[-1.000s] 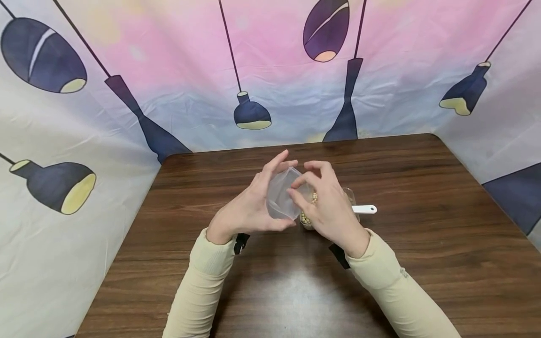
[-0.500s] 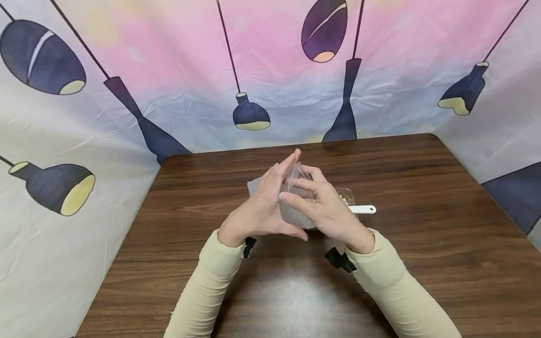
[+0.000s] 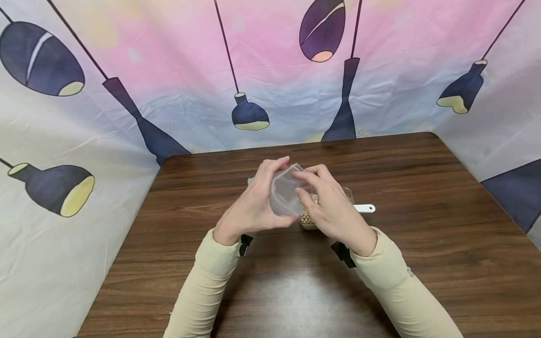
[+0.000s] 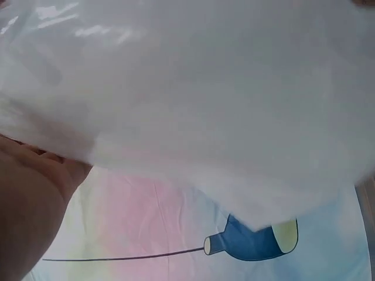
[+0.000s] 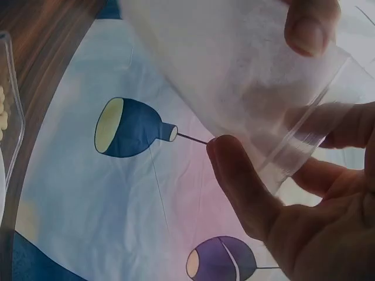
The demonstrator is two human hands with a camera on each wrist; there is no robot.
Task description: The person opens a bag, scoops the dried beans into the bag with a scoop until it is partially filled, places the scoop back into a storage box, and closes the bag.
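Note:
A clear plastic bag [image 3: 284, 193], its mouth spread wide, is held up above the table. My left hand [image 3: 252, 206] holds it from the left, thumb low and fingers high along its rim. On the other side, my right hand [image 3: 331, 206] has curled fingers at the rim; in the right wrist view the thumb and fingers of that hand [image 5: 328, 216] lie on both sides of the bag's edge [image 5: 258, 111]. The bag [image 4: 199, 99] fills most of the left wrist view. Partly behind the right hand stands a clear container of pale round pieces [image 3: 306, 218].
A white handle [image 3: 365, 208] sticks out to the right of the container. The brown wooden table [image 3: 422, 234] extends around both arms, and a cloth printed with lamps [image 3: 190, 112] hangs behind it.
Over the last second the bag's mouth turned away and then back into view. The right fingers moved from a pinching pose inside the mouth to the rim, and the container is uncovered again.

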